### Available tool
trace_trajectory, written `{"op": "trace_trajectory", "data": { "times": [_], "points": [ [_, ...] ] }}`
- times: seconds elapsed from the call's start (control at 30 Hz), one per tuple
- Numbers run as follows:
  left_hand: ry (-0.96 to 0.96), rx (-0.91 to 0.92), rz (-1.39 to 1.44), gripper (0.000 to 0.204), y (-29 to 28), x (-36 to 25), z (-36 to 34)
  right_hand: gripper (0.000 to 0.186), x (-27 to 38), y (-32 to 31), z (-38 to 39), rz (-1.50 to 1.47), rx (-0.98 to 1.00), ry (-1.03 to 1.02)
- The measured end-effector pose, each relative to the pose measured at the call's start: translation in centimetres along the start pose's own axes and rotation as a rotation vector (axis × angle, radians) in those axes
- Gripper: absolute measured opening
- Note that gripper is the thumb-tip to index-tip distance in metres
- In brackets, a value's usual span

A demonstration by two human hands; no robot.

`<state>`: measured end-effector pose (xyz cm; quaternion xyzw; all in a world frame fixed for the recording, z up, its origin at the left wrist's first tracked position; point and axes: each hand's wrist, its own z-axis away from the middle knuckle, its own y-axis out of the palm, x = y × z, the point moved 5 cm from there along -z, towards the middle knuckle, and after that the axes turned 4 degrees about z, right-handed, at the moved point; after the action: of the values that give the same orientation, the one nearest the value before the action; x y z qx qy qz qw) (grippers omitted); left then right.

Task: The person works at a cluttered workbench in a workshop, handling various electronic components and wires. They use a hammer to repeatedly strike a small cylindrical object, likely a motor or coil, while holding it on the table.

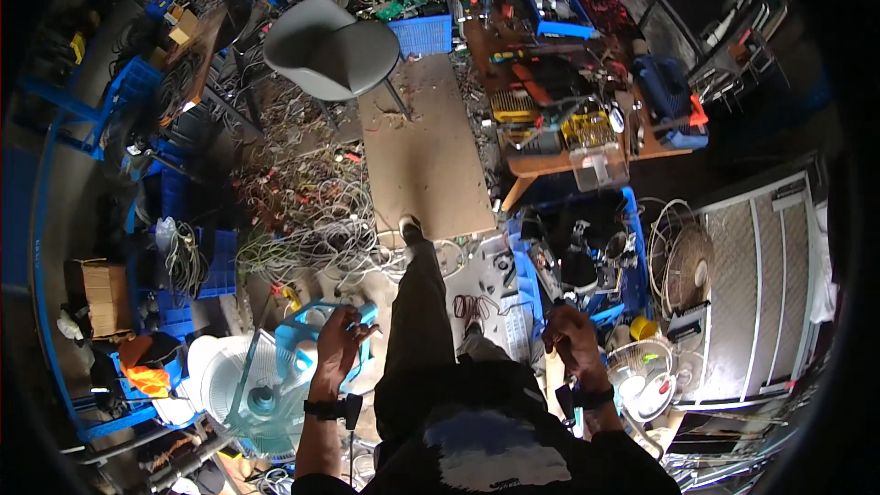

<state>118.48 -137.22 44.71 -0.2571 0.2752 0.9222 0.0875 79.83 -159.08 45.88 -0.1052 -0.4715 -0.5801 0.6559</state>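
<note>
My left hand (341, 341) hangs in front of me on the left, fingers loosely bent and apart, with nothing seen in it. Below it in the picture is a light blue plastic piece (298, 339), beside a large pale fan (252, 394). On the right, my right hand (572, 341) is held with curled, slightly parted fingers and no object visible in it. It overlaps the near edge of a blue crate (524, 270) full of dark parts. Both wrists wear dark straps. One shoe (410, 225) is stepping at the near edge of a flat brown board (431, 165).
A grey chair (330, 50) stands beyond the board. Tangled cables (312, 247) and scraps cover the floor at left. At the far right is a wooden workbench (550, 168) loaded with tools. Fans (687, 266) and a metal-framed panel (756, 293) stand on the right.
</note>
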Motion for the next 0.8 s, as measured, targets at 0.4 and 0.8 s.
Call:
{"op": "trace_trajectory", "data": {
  "times": [0.4,0.8],
  "points": [
    [0.039,-0.043,-0.225,0.02,5.3,-20.6,-29.9,0.016,15.9,16.7,-27.5,-0.079,-0.174,-0.086],
    [-0.006,0.175,-0.298,0.027,29.9,-42.2,-49.0,0.022,34.1,22.7,-44.6,-0.224,-0.226,-0.405]
  ]
}}
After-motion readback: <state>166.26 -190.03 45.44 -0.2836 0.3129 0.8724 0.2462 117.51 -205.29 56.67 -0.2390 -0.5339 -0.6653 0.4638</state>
